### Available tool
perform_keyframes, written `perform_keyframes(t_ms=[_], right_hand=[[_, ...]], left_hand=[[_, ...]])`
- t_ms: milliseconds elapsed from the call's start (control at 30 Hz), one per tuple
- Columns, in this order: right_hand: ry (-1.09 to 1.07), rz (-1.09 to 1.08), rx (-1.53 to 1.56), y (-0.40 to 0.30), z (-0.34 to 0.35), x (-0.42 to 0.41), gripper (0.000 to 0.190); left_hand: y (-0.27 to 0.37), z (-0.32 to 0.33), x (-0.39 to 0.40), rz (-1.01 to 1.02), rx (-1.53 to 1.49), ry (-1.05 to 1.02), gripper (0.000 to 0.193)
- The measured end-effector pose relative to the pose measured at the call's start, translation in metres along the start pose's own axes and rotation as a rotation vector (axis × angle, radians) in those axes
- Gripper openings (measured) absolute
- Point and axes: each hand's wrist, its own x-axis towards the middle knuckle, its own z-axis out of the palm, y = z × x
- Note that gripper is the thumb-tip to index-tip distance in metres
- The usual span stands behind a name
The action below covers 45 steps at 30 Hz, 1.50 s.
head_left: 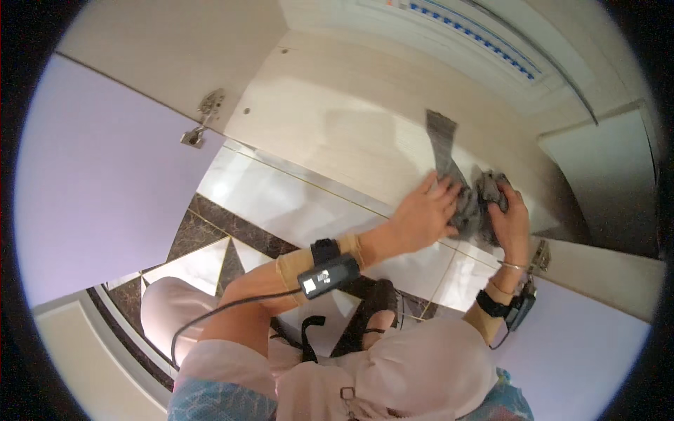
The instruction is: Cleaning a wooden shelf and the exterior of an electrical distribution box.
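A strip of grey cloth (441, 134) lies on the pale floor panel of a cabinet, its flat end pointing away from me. The nearer part of it is crumpled. My left hand (429, 213) rests on that crumpled part with its fingers spread. Just to the right, my right hand (512, 218) grips a bunched grey cloth (491, 187). Blur hides whether the two grey pieces are joined. Both wrists carry strapped black devices, the left device (329, 276) with a cable.
Lilac cabinet doors stand open at left (116, 173) and right (574, 347). A metal hinge (202, 118) juts out on the left. At the back, a breaker panel (474, 37) has a row of blue switches. Marble floor tiles (274, 192) lie before the cabinet.
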Motion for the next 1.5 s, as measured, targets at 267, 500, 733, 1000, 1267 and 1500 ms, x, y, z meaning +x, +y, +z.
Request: perform_keyframes(t_ms=[267,500,733,1000,1267,1500], right_hand=[[-0.046,0.088,-0.342,-0.069,0.033,0.003,0.045],[0.068,-0.368,0.083,-0.169,0.105,0.035,0.042],[-0.027,-0.353,0.219,-0.18,0.11,0.043,0.038],[0.083,-0.13,0.386,-0.102,0.087,0.045,0.042],[0.013,-0.096,0.366,-0.099,0.078,0.052,0.042],[0.083,-0.165,0.429,-0.102,0.087,0.046,0.04]], left_hand=[[-0.118,-0.065,-0.058,-0.315,0.358,0.08,0.037],[-0.244,-0.12,-0.099,-0.678,0.605,0.151,0.041],[-0.228,-0.14,-0.062,-0.853,0.146,0.113,0.042],[-0.277,-0.114,-0.045,-0.899,0.443,0.376,0.029],[-0.283,-0.118,-0.006,-0.889,0.511,0.477,0.03],[-0.293,-0.12,-0.015,-0.759,0.29,0.42,0.023]])
